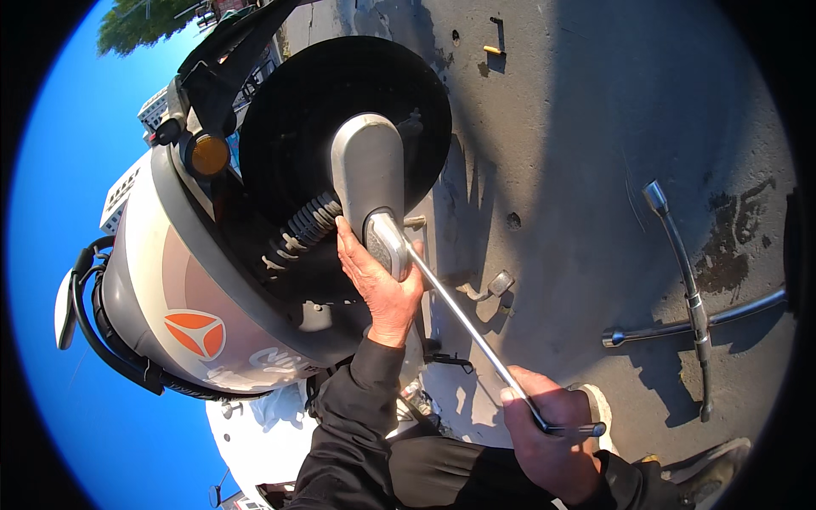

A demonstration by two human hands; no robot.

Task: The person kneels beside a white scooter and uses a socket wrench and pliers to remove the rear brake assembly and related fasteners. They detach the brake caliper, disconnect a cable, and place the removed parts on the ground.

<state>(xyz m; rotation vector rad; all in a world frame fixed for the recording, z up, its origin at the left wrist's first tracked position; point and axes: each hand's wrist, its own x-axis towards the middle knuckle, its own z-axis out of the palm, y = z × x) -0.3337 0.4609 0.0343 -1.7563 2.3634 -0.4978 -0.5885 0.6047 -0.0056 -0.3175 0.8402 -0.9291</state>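
Note:
A small vehicle, its wheel and side turned toward me, fills the left half of the view. Across its black wheel (280,110) runs a long rounded grey cover (367,161). My left hand (387,293) grips the lower end of this cover, its fingers along one side and the thumb on the other. A thin L-shaped metal wrench (467,327) reaches from beside that thumb down to my right hand (552,429). My right hand is closed round the wrench's bent end, whose tip sticks out past the fist. The wrench's far tip is hidden at the cover.
A cross-shaped lug wrench (697,319) lies on the grey pavement to the right. Beside the wheel are a coil spring (310,225), an orange lamp (208,155) and a pedal (500,283). A small yellow object (493,50) lies at the far side.

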